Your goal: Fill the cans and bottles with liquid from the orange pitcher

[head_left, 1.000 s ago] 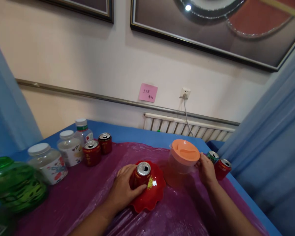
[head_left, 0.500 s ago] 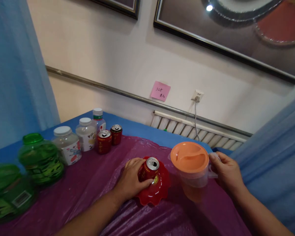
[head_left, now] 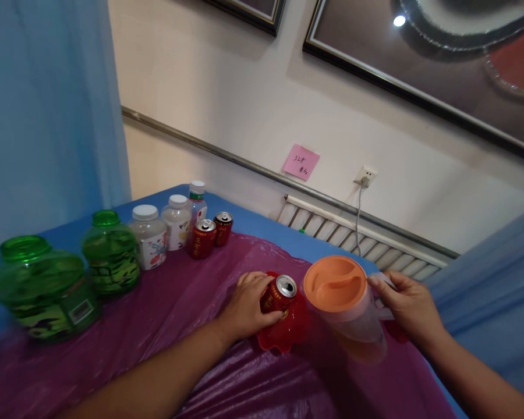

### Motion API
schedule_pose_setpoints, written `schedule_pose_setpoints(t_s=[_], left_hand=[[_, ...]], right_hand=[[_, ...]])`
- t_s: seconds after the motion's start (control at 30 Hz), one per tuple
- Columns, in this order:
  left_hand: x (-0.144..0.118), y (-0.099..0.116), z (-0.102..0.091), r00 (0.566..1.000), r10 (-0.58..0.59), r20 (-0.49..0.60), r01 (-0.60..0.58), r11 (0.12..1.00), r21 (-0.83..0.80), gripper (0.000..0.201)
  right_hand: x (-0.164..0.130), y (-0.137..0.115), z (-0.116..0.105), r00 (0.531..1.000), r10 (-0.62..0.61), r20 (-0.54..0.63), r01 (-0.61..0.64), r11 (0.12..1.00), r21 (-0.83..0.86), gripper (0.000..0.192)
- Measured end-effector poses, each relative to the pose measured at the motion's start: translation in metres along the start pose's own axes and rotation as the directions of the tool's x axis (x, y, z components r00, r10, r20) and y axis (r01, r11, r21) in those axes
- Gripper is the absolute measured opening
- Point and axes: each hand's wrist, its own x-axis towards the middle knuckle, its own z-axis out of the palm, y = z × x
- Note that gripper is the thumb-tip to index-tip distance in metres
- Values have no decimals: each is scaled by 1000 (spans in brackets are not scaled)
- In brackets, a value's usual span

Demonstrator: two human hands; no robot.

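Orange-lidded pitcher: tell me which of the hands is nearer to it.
Right. The right hand grips the orange-lidded pitcher at its handle; the left hand is apart from it, wrapped around the red can in the red bowl.

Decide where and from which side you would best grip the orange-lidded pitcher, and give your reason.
Probably the handle, approached from the right. The pitcher has a wide, smooth body and is tilted, so a wrap around it seems less secure. Its handle juts toward the right hand, which already holds it there, while the left hand grips the red can.
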Motion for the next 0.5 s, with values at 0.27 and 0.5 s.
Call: schedule_pose_setpoints(t_s=[0.27,0.5], left_hand=[[-3,2,0,1000,17,-8,-17,1000,7,64],[-3,1,0,1000,16,2,-16,1000,-7,62]], right_hand=[[3,0,6,998,-66,19,67,995,-70,58],[4,-7,9,997,-58,60,66,989,-133,61]])
